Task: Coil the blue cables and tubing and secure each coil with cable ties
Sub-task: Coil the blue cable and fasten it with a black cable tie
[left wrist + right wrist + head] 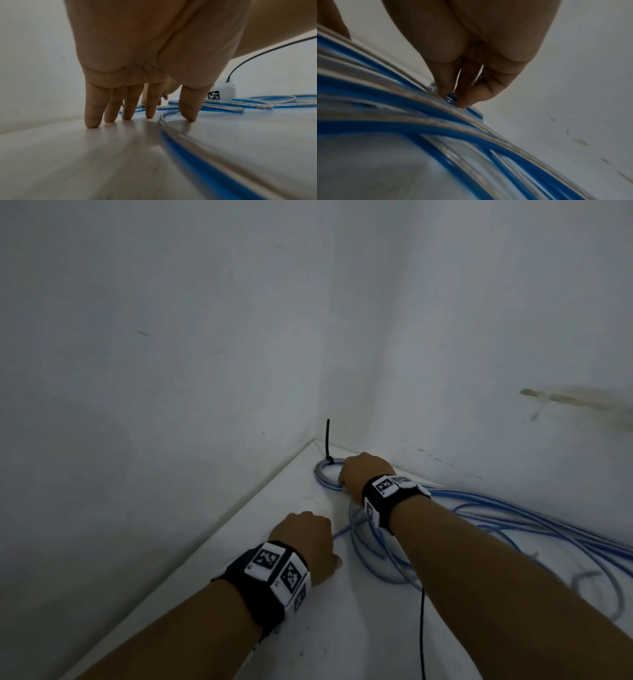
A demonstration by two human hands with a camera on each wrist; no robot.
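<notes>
A small coil of blue tubing (323,474) lies in the far corner of the white table (239,559). A black cable tie (327,440) stands up from its far side. My right hand (359,474) reaches onto this coil, and in the right wrist view its fingertips (467,101) pinch a strand of the blue tubing (452,97). My left hand (305,539) stands nearer on straight fingers (92,119), tips pressed to the table. A loose strand of tubing (180,146) runs under its palm, between forefinger and thumb.
Loose loops of blue tubing (513,525) sprawl over the right half of the table, under my right forearm. A thin black wire (423,628) hangs from the right wrist. White walls (171,371) close the table in at the left and back.
</notes>
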